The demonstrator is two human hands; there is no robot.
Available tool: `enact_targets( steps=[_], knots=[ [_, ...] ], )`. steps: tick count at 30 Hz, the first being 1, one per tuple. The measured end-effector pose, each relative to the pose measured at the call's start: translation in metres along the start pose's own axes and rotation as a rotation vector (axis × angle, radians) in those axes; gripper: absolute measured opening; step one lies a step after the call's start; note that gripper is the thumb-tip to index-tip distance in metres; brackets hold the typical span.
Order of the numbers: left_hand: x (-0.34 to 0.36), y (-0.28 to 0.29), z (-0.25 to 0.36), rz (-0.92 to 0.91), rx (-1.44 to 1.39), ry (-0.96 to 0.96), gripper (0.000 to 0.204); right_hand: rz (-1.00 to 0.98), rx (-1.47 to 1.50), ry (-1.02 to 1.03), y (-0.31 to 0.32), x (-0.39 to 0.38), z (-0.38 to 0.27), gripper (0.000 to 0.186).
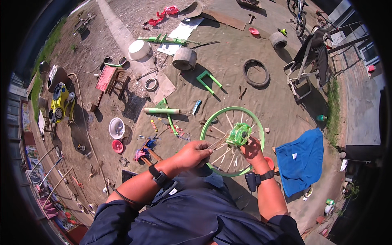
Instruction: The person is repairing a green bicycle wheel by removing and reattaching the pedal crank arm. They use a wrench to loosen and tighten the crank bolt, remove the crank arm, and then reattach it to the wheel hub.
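Note:
A wheel with a light green rim (262, 130) and pale spokes stands or lies in front of me; I cannot tell which. At its middle is a bright green hub (238, 134) with a dark centre. Against the right side of that hub, my right hand (253, 150) is closed on it, fingertips partly hidden. My left hand (195, 154) is closed in a pinch at the wheel's left side. A thin brownish stick (218, 142) runs from its fingers toward the hub. Both wrists wear black straps.
A blue cloth (300, 161) is spread at the right. Beyond the wheel lie a tyre (256, 72), pliers (242, 92), a green U-shaped frame (209, 81) and a cardboard tube (162, 110). White basin (117, 128) and red bowl (117, 146) sit to the left, beside scattered tools.

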State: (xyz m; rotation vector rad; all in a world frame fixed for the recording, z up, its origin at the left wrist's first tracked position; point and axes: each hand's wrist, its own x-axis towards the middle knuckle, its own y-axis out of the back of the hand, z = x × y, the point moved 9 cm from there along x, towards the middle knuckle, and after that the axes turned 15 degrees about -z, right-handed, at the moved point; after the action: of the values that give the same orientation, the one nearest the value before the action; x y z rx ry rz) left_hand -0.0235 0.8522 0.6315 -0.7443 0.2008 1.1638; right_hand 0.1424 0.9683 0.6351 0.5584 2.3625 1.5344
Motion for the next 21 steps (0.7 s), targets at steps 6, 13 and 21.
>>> enact_targets(
  steps=[6,13,21],
  knots=[
    [0.055,0.023,0.070,-0.047,0.073,-0.050,0.019,0.014,0.018,-0.038,0.039,0.038,0.052,0.022],
    [0.122,0.080,0.131,-0.107,0.069,-0.064,0.018,-0.016,-0.281,-0.004,0.072,0.110,0.111,0.022],
    [0.155,0.136,0.161,0.086,-0.031,-0.138,0.024,0.074,1.562,-0.431,0.000,0.178,0.258,0.025]
  ],
)
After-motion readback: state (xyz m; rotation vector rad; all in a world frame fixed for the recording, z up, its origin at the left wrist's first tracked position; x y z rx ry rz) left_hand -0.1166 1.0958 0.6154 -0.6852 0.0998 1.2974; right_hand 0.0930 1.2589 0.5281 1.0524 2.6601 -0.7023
